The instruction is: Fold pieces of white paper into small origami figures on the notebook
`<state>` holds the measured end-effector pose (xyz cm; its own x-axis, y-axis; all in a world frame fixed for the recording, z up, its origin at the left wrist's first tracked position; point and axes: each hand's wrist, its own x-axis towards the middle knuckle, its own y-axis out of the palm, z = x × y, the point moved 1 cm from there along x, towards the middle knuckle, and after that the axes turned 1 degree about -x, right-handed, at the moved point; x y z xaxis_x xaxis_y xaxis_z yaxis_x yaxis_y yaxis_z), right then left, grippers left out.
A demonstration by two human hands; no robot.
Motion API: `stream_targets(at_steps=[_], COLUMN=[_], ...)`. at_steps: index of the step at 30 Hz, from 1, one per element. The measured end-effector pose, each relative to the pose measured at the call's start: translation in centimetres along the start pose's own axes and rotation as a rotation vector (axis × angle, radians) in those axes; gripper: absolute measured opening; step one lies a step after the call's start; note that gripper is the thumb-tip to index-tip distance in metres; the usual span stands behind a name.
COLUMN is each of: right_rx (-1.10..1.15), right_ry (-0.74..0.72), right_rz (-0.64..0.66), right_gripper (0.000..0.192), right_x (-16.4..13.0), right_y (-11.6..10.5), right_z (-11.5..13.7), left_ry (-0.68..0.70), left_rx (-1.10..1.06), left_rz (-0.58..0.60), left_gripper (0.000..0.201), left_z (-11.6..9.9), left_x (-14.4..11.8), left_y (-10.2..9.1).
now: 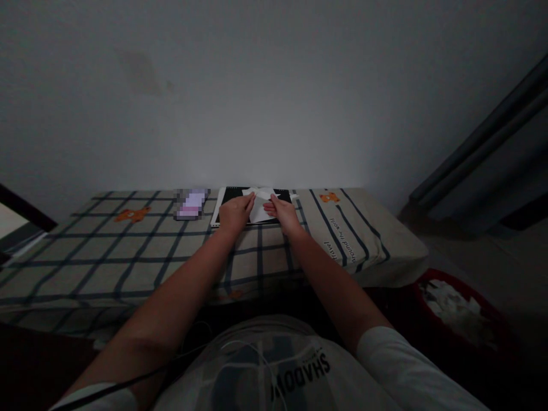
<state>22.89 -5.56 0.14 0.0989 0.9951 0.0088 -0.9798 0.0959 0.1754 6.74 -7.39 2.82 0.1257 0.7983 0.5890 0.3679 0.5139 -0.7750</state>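
A white piece of paper (258,213), with folded-looking edges at its top, is over a dark spiral-bound pad (231,193) on the cloth-covered table. My left hand (235,214) is closed, its thumb and fingertips pinching the paper's upper left part. On the other side, my right hand (283,212) pinches the upper right part between thumb and forefinger, while its remaining fingers curl loosely over the sheet. Both hands rest low over the pad. The exact folds are too small and dim to make out.
A phone (192,202) with a blurred screen lies left of the pad. The checked tablecloth (188,251) reaches the wall behind. A small white thing (294,197) sits at the pad's right. On the floor at right stands a red bin (432,275) with crumpled white waste.
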Motion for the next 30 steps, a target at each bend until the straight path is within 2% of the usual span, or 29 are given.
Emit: stream_targets(at_steps=[4, 9, 12, 14, 18, 21, 23, 27, 29, 30], right_rx=[0.207, 0.161, 0.077, -0.010, -0.247, -0.465, -0.602, -0.810, -0.909, -1.071], right_ry=[0.042, -0.010, -0.053, -0.074, -0.091, -0.079, -0.071, -0.081, -0.140, -0.206], right_rz=[-0.079, -0.197, -0.285, -0.353, -0.474, -0.511, -0.510, -0.493, -0.509, -0.487], right_gripper=[0.016, 0.012, 0.005, 0.010, 0.033, 0.038, 0.040, 0.050, 0.064, 0.067], right_x=[0.2, 0.9, 1.8, 2.6, 4.0, 4.7, 5.0, 4.6, 3.9, 3.4], right_y=[-0.5, -2.4, -4.4, -6.2, -11.0, -14.3, -15.8, -16.2, -15.6, -15.1], right_z=[0.1, 0.5, 0.8, 1.0, 1.1, 1.1, 1.1, 1.2, 1.2, 1.2], left_ry=[0.068, 0.179, 0.262, 0.297, 0.289, 0.269, 0.273, 0.310, 0.315, 0.314], left_rx=[0.012, -0.015, -0.098, -0.094, 0.049, 0.129, 0.163, 0.180, 0.178, 0.175], left_rz=[0.060, 0.146, 0.206, 0.279, 0.451, 0.495, 0.513, 0.515, 0.515, 0.514], left_gripper=[0.040, 0.046, 0.063, 0.070, 0.064, 0.062, 0.059, 0.058, 0.057, 0.056], left_z=[-0.7, -2.3, -3.2, -3.5, -3.8, -3.7, -3.6, -2.9, -2.5, -2.4], left_x=[-0.5, -0.8, -0.7, -0.8, -1.3, -1.6, -1.7, -1.7, -1.7, -1.8], left_y=[1.0, 1.6, 2.2, 2.8, 4.1, 4.6, 4.7, 4.7, 4.6, 4.6])
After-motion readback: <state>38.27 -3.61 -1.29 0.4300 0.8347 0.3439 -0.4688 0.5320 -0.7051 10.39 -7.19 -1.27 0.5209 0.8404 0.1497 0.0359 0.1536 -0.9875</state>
